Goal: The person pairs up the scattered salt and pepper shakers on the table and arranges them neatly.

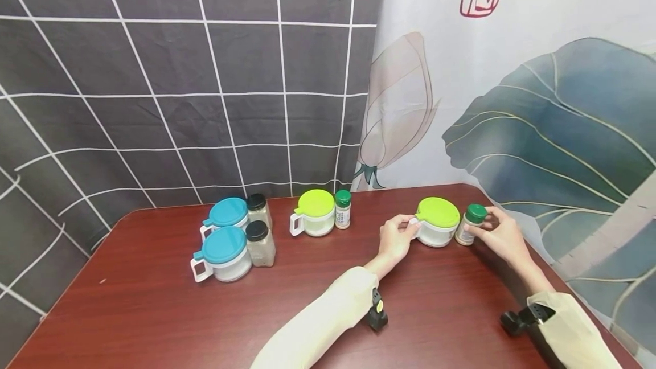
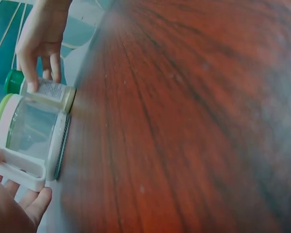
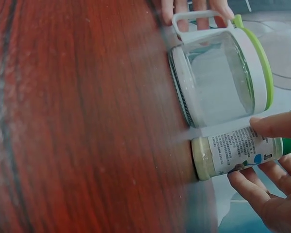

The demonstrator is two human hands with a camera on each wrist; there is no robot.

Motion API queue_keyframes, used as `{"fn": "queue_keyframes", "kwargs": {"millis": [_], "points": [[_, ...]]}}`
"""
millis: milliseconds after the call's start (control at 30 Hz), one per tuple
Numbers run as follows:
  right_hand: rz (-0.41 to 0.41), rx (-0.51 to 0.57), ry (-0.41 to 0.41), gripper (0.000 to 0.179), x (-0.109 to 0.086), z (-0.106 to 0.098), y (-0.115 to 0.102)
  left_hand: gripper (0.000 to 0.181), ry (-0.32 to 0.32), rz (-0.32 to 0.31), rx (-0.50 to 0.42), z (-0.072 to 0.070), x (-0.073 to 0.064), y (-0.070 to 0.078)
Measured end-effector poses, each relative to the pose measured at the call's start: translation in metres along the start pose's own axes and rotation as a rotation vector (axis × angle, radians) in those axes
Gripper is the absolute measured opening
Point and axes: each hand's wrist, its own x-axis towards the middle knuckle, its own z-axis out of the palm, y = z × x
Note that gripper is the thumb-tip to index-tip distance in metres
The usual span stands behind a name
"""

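Note:
At the right of the table in the head view, my left hand (image 1: 396, 239) holds the white handle (image 2: 23, 167) of a clear seasoning jar (image 1: 435, 234) with a lime-green lid. Thumb and fingers lie about that handle in the left wrist view. My right hand (image 1: 503, 237) grips a small spice bottle (image 3: 238, 151) with a green cap and a printed label, thumb on one side and fingers on the other. Bottle and jar stand upright side by side on the tabletop, very close together. Whether they touch is hard to tell.
Another lime-lidded jar (image 1: 315, 214) and green-capped bottle (image 1: 343, 209) stand at the back middle of the red-brown table (image 1: 154, 300). Farther left are two blue-lidded jars (image 1: 225, 254) beside two black-capped bottles (image 1: 261, 245). Curtains (image 1: 246, 61) hang behind the table.

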Motion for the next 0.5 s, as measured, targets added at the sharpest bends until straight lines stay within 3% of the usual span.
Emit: {"fn": "queue_keyframes", "kwargs": {"millis": [300,500], "points": [[0.036,-0.011,0.012,0.047,-0.0018,0.0013,-0.0023,0.018,0.031,0.003,0.084,-0.0012,-0.0039,0.0036],[0.037,-0.02,0.025,0.046,-0.0008,0.0017,-0.0037,0.017,0.041,-0.001,0.087,-0.0011,-0.0034,0.003]]}}
